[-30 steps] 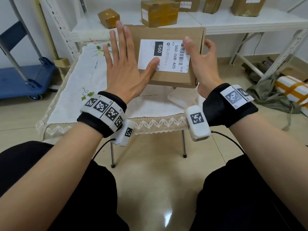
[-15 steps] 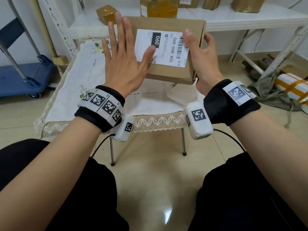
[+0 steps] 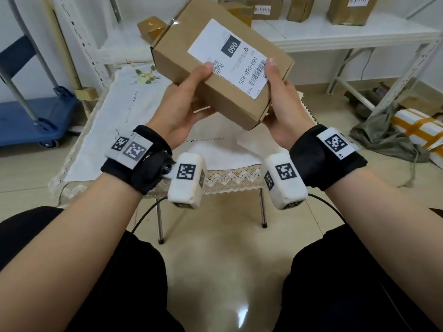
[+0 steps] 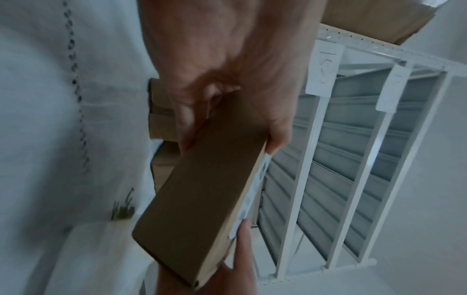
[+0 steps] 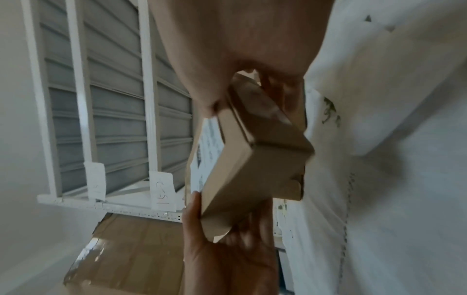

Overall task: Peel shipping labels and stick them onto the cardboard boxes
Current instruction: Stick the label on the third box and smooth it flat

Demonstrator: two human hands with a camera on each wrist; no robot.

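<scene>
Head view shows us holding the cardboard box (image 3: 215, 75) lifted clear above the cloth-covered table (image 3: 115, 121), tilted so its labelled face turns up toward us. Our left hand (image 3: 182, 109) cups the near-left edge, thumb on top just beside the shipping label (image 3: 227, 58) and fingers curled underneath; our right hand (image 3: 280, 109) grips the near-right end the same way, thumb pressing the label's barcode corner. We judge this two-sided grip is there to steady the box while we check that the label lies flat and its edges are stuck down. In the left wrist view the label shows only as a thin white strip along the box's edge, which suggests it sits flush, though blur hides detail. Behind, other parcels (image 3: 347, 8) stand on the white shelf (image 3: 335, 37), likely where this box belongs once we are satisfied.
</scene>
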